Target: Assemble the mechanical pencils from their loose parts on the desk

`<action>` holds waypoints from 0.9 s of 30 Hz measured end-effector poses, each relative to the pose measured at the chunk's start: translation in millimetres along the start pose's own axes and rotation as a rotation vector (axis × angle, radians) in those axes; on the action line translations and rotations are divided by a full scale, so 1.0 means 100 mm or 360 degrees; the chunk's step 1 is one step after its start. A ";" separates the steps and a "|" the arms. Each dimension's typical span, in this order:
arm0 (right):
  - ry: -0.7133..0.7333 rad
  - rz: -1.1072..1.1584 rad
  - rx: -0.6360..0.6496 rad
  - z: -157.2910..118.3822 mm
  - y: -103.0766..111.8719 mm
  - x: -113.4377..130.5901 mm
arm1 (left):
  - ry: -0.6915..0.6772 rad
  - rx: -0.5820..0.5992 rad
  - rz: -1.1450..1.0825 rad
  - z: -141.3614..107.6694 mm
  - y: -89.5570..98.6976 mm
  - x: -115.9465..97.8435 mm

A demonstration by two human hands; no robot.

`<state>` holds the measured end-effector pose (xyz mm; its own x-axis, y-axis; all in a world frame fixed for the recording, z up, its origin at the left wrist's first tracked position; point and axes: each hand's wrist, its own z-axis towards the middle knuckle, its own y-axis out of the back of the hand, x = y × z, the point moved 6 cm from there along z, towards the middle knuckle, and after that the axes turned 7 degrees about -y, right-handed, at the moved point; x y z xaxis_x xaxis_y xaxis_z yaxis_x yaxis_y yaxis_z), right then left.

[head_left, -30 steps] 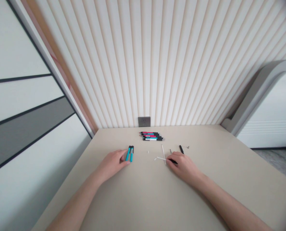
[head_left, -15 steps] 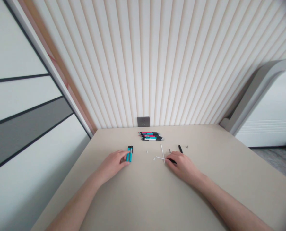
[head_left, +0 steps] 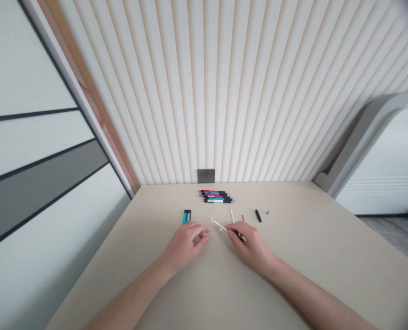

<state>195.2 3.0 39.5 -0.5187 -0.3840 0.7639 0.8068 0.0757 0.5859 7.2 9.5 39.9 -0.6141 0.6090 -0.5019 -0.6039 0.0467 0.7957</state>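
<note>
My right hand [head_left: 247, 239] is closed around a thin white pen tube [head_left: 219, 225] with a black part showing under the fingers. The tube's free end points left, close to a small white piece [head_left: 211, 219]. My left hand [head_left: 189, 240] hovers just left of it, fingers apart and curved, holding nothing. Two teal tubes with black tops [head_left: 187, 217] lie behind the left hand, partly covered by it. Beyond my right hand lies a second thin white tube [head_left: 232, 214], its near end hidden.
A row of mechanical pencils or pens [head_left: 216, 196] in red, teal, white and black lies near the wall. A small metal spring-like piece [head_left: 243, 217], a black pen grip [head_left: 258, 215] and a small grey tip [head_left: 267, 212] lie to the right. A socket [head_left: 206, 175] is on the wall.
My left hand has left the teal tubes and moved right, toward my right hand. My right hand has moved slightly left with the white pen tube.
</note>
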 end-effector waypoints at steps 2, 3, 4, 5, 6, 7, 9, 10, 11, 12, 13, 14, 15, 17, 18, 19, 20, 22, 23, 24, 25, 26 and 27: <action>-0.0091 0.0161 -0.0025 -0.01 -0.06 0.02 | 0.0024 0.0060 -0.0093 0.01 -0.10 -0.06; -0.0142 0.0243 -0.0026 -0.02 -0.10 0.02 | 0.0033 0.0074 -0.0135 0.01 -0.13 -0.10; -0.0186 0.0326 -0.0023 -0.02 -0.14 0.02 | 0.0033 0.0079 -0.0177 0.02 -0.16 -0.13; -0.0218 0.0407 -0.0021 -0.03 -0.17 0.03 | 0.0029 0.0090 -0.0218 0.02 -0.18 -0.17; -0.0237 0.0481 -0.0022 -0.03 -0.19 0.03 | 0.0032 0.0091 -0.0254 0.03 -0.19 -0.19; -0.0246 0.0545 -0.0024 -0.03 -0.21 0.04 | 0.0043 0.0086 -0.0288 0.03 -0.20 -0.21; -0.0253 0.0632 -0.0028 -0.04 -0.22 0.05 | 0.0091 0.0061 -0.0353 0.04 -0.20 -0.21; -0.0257 0.0651 -0.0025 -0.04 -0.23 0.05 | 0.0120 0.0046 -0.0387 0.04 -0.20 -0.21; -0.0261 0.0658 -0.0020 -0.04 -0.23 0.05 | 0.0143 0.0033 -0.0421 0.04 -0.20 -0.19; -0.0260 0.0658 -0.0014 -0.04 -0.23 0.06 | 0.0159 0.0020 -0.0455 0.04 -0.20 -0.18; -0.0256 0.0657 -0.0012 -0.04 -0.22 0.06 | 0.0165 0.0008 -0.0488 0.04 -0.20 -0.18; -0.0252 0.0657 -0.0012 -0.05 -0.22 0.06 | 0.0164 -0.0005 -0.0514 0.05 -0.21 -0.17; -0.0245 0.0659 -0.0016 -0.05 -0.22 0.06 | 0.0161 -0.0017 -0.0536 0.05 -0.21 -0.16; -0.0234 0.0667 -0.0027 -0.05 -0.22 0.06 | 0.0156 -0.0044 -0.0566 0.05 -0.21 -0.16; -0.0230 0.0669 -0.0030 -0.05 -0.22 0.06 | 0.0156 -0.0058 -0.0576 0.05 -0.21 -0.15; -0.0222 0.0674 -0.0032 -0.05 -0.22 0.06 | 0.0153 -0.0067 -0.0585 0.05 -0.21 -0.15; -0.0206 0.0684 -0.0033 -0.05 -0.22 0.06 | 0.0145 -0.0070 -0.0594 0.05 -0.21 -0.15; -0.0161 0.0722 -0.0037 -0.05 -0.21 0.08 | 0.0110 -0.0066 -0.0614 0.05 -0.21 -0.16; -0.0135 0.0740 -0.0045 -0.05 -0.20 0.09 | 0.0087 -0.0060 -0.0626 0.05 -0.21 -0.17; -0.0114 0.0749 -0.0058 -0.05 -0.19 0.09 | 0.0063 -0.0053 -0.0640 0.05 -0.20 -0.19; -0.0100 0.0744 -0.0074 -0.05 -0.18 0.10 | 0.0042 -0.0045 -0.0655 0.05 -0.20 -0.20; -0.0090 0.0725 -0.0088 -0.05 -0.17 0.10 | 0.0030 -0.0040 -0.0666 0.05 -0.20 -0.21; -0.0082 0.0699 -0.0105 -0.04 -0.15 0.09 | 0.0027 -0.0037 -0.0670 0.05 -0.20 -0.22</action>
<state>179.4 -5.7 36.5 -0.1348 -0.2818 0.9499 0.9692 0.1620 0.1856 35.2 -1.0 36.7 -0.3195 0.5275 -0.7872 -0.8150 0.2708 0.5123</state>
